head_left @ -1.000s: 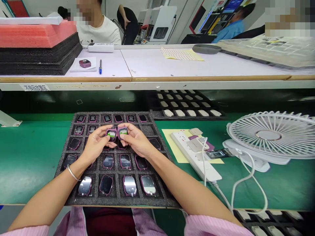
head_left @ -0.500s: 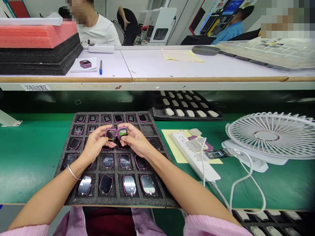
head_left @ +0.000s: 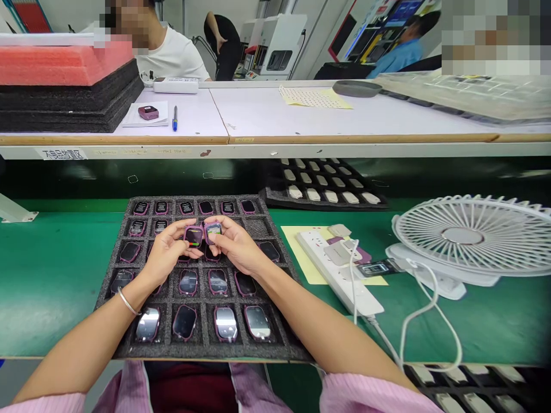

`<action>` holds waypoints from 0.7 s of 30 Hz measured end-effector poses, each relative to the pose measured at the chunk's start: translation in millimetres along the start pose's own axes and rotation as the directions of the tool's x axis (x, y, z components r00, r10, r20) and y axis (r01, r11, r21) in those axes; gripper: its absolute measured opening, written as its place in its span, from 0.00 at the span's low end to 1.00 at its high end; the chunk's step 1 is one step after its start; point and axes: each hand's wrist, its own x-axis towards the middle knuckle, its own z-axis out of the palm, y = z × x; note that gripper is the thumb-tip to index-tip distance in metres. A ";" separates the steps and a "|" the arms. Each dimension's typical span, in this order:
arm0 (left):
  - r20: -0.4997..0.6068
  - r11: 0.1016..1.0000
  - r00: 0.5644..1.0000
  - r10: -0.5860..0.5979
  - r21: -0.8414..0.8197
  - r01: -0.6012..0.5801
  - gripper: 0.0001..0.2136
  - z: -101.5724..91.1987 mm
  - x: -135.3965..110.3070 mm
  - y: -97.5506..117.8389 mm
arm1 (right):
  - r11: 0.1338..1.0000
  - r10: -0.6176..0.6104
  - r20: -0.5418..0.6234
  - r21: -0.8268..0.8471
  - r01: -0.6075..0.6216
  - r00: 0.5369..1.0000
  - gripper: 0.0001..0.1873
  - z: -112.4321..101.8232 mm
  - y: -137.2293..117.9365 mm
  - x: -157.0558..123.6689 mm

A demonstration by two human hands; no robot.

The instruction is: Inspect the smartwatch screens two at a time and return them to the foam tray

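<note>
My left hand (head_left: pixel 166 252) grips a purple-framed smartwatch body (head_left: pixel 194 236) by its edges, its lit screen showing coloured marks. Beside it, my right hand (head_left: pixel 235 244) holds a second purple smartwatch body (head_left: pixel 212 230), the thumb lying over its lit screen. The two watches are side by side, nearly touching. Both hands are above a dark foam tray (head_left: pixel 202 351) whose compartments hold several more purple watch bodies, such as a front-row watch (head_left: pixel 225 323). Some of those screens show text, others are dark or reflective. My hands hide part of the tray's middle.
To the right lie a white power strip (head_left: pixel 318 258) with cables and a white fan (head_left: pixel 469 235). Behind is a tray of pale pieces (head_left: pixel 275 198) under a shelf (head_left: pixel 279 123) bearing a foam stack (head_left: pixel 64 106), a pen (head_left: pixel 174 119) and another watch (head_left: pixel 148 112). People are beyond.
The right-hand watch's screen has changed from mostly green to a paler display, and the thumb lies further over it. Both hands keep hold of their watches.
</note>
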 end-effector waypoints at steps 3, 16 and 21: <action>-0.003 1.000 1.000 0.000 -0.002 0.000 0.23 0.0 -0.2 0.4 | 1.000 -0.005 0.010 0.008 0.005 1.000 0.18 0.4 -1.3 -0.8; 0.004 1.000 1.000 0.018 -0.019 -0.018 0.24 1.0 0.0 2.5 | 1.000 0.009 0.010 0.019 -0.010 1.000 0.22 3.1 -5.9 -2.7; -0.007 0.999 1.000 0.003 -0.038 -0.003 0.26 -0.5 0.9 1.0 | 0.999 0.016 0.023 0.039 -0.017 1.000 0.23 2.7 -6.1 -2.1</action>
